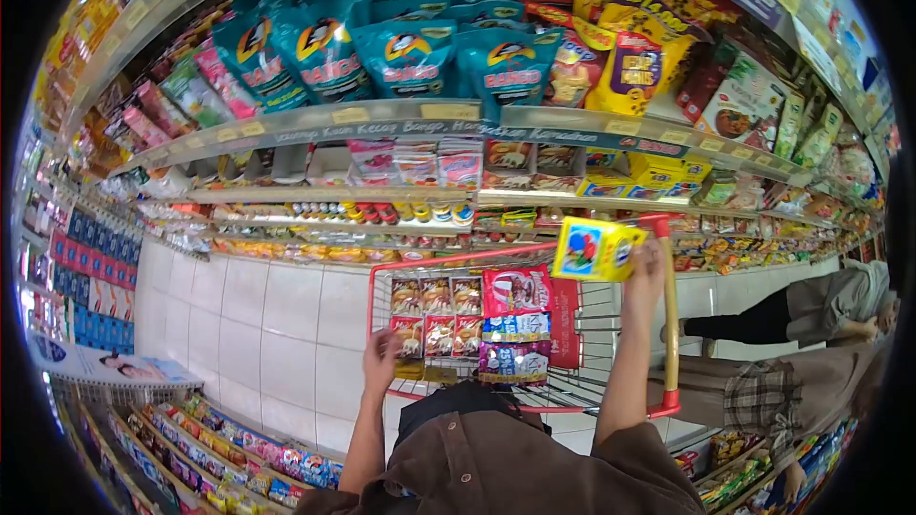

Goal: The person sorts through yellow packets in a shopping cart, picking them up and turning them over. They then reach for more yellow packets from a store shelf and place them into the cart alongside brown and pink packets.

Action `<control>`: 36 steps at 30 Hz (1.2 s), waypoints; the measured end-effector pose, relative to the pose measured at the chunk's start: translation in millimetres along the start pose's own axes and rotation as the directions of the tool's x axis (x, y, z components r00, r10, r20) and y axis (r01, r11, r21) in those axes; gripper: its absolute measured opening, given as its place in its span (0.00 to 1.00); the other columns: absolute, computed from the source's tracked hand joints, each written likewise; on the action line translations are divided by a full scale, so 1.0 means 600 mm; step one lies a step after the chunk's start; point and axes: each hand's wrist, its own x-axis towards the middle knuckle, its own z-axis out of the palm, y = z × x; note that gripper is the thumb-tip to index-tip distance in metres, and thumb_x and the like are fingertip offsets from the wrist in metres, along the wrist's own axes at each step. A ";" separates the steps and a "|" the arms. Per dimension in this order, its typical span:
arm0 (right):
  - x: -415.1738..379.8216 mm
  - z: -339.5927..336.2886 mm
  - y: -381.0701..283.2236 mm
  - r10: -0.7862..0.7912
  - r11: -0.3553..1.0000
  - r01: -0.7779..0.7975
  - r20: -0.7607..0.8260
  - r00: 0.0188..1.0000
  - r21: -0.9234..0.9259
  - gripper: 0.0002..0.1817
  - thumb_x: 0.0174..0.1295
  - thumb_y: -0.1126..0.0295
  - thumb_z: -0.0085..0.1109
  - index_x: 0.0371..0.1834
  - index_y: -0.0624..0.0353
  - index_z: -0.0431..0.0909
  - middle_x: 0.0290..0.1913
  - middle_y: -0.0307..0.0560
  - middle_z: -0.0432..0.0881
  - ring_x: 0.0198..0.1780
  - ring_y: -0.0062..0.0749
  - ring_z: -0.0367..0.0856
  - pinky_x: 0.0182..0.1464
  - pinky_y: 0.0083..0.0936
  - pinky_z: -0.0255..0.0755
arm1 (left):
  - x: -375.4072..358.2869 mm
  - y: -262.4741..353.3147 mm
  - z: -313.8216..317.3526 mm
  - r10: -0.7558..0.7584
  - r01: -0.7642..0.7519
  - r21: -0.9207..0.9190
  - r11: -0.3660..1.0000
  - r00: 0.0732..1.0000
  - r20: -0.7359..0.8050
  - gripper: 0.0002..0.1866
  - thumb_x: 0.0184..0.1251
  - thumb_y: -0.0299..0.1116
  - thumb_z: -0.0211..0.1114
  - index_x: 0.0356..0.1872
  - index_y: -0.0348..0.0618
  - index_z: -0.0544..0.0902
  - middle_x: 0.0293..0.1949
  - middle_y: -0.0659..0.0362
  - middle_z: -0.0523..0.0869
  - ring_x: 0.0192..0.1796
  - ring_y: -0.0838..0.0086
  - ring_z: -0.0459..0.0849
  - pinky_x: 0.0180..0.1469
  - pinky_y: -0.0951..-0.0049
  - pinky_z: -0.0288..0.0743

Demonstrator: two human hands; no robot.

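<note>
My right hand (646,269) grips a small yellow packet (590,250) with a blue panel and a red figure on it, held above the cart near its handle. My left hand (384,345) is at the cart's left rim, fingers loosely bent and apart, with nothing visible in it. Below them is the red-rimmed wire shopping cart (448,259). Rows of brown-and-red sachets (437,298) lie inside. Beside these sit a pink-red pack (516,292), a blue-and-white pack (516,327) and a purple pack (513,362).
Ahead, a shelf (391,120) holds teal Bango pouches (405,57), yellow bags (627,72) and small boxes. Yellow boxes (663,172) stand on a lower tier. Two people (792,310) are close by on the right. White floor tiles (277,315) show left of the cart.
</note>
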 end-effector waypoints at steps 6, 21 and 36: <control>-0.198 0.128 0.187 0.614 0.559 -0.777 0.486 0.622 0.288 0.06 0.64 0.77 0.55 0.43 0.56 0.75 0.42 0.41 0.81 0.45 0.28 0.80 0.49 0.27 0.73 | -0.009 0.156 0.093 0.104 0.002 -0.275 0.961 0.923 0.371 0.19 0.72 0.31 0.59 0.60 0.36 0.72 0.50 0.53 0.84 0.49 0.71 0.83 0.51 0.73 0.77; -0.340 0.168 0.313 0.822 0.329 -0.892 0.558 0.110 -0.309 0.21 0.65 0.69 0.57 0.60 0.58 0.67 0.50 0.49 0.80 0.54 0.40 0.79 0.58 0.40 0.70 | -0.009 0.108 0.032 0.007 -0.111 0.643 0.758 0.987 0.162 0.15 0.65 0.38 0.64 0.50 0.46 0.85 0.31 0.40 0.84 0.34 0.48 0.84 0.36 0.58 0.78; -0.353 0.135 0.361 0.773 0.580 -0.753 0.504 0.386 -0.311 0.19 0.57 0.75 0.67 0.53 0.62 0.78 0.44 0.44 0.84 0.44 0.26 0.82 0.45 0.24 0.76 | 0.040 0.025 0.026 -0.139 0.037 0.479 0.877 0.974 0.178 0.25 0.58 0.41 0.71 0.53 0.37 0.79 0.41 0.43 0.84 0.41 0.55 0.84 0.42 0.61 0.76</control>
